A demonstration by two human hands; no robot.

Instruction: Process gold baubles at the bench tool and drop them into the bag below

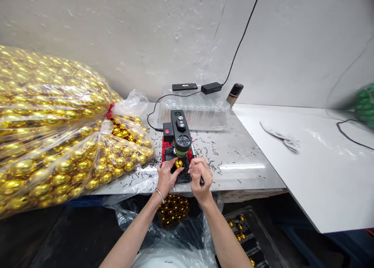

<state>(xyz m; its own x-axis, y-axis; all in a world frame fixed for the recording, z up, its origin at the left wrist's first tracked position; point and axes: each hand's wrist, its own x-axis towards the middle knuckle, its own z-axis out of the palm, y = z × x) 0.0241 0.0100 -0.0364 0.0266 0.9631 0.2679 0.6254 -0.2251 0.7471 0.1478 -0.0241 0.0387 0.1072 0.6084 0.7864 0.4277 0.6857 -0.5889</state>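
A small black bench machine [181, 129] with round vents and a red switch stands on the metal worktop. Under its head, my left hand [168, 176] pinches a shiny gold ball [179, 164] between thumb and fingers. My right hand [201, 176] is wrapped round the lever handle [201, 181] at the machine's right side; the black end pokes out below the fist. Red and black shaggy matting [165, 148] lies around the machine's base. Below the worktop edge, many gold balls [174, 209] sit in a clear plastic bag [131, 217] in front of me.
Large clear bags of gold balls [52, 135] fill the left side. Behind the machine are a clear plastic container [195, 114], a power adapter [211, 88] with its cable, and a spray can [235, 94]. Black scraps litter the worktop [245, 174]. A white glove [280, 137] lies right.
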